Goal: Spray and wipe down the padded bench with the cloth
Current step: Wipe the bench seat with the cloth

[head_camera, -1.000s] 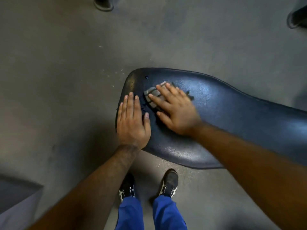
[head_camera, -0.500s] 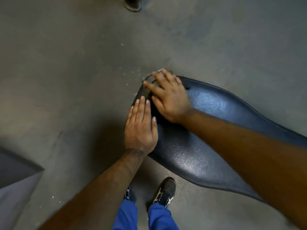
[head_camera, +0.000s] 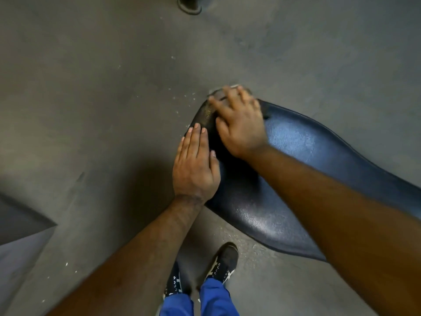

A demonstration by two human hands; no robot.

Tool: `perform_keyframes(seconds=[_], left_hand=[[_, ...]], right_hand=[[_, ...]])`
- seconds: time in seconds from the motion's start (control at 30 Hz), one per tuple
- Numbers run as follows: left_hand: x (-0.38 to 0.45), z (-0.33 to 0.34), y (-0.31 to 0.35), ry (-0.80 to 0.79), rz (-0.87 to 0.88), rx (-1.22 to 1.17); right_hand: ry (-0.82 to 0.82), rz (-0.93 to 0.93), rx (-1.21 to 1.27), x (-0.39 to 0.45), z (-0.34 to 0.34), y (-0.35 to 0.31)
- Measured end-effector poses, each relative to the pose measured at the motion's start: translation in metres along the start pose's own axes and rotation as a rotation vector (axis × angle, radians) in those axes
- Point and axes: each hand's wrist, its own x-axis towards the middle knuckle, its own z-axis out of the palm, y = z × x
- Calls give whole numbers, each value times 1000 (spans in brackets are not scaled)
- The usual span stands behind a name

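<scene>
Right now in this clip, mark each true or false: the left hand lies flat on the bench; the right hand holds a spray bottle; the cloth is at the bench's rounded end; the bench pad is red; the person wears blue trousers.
1. The left hand lies flat on the bench: true.
2. The right hand holds a spray bottle: false; it presses the cloth, and no bottle is in view.
3. The cloth is at the bench's rounded end: true.
4. The bench pad is red: false; it is dark blue-black.
5. The person wears blue trousers: true.
</scene>
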Motion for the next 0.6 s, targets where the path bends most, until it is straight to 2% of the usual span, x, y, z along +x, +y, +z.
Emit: perform_keyframes(seconds=[0.07,0.1,0.13,0.2,0.23,0.3,0.37,0.4,0.5,0.53,0.6], left_hand=[[-2,0,-2,-2,-6,-38],[-2,1,-4,8,-6,-61],[-1,0,-5,14,-6,-85],[0,-3,-5,4,-17,-139],[-1,-7,-5,3,-39,-172],[-5,-16,-10,0,-102,-207],[-16,-25,-19,-43,-86,-153],[-23,-30,-25,-77,-56,-116],[-26,-49,-40,-150,4,-46],[-24,-57,-44,-148,-3,-26],[-20,-67,-52,-123,-15,-3]], right_hand=[[-64,-270,-23,-16,3,5],[-83,-332,-52,-13,-3,15],[-61,-279,-57,-6,-8,22],[0,43,5,-2,-8,16],[16,119,2,-8,-3,3],[-42,-84,-4,-30,5,-16],[-127,-337,-51,-40,-1,2],[-122,-322,-55,-33,-6,10],[-30,131,18,-25,1,-14],[-18,126,6,-31,8,-36],[-64,-156,-25,-52,22,-58]])
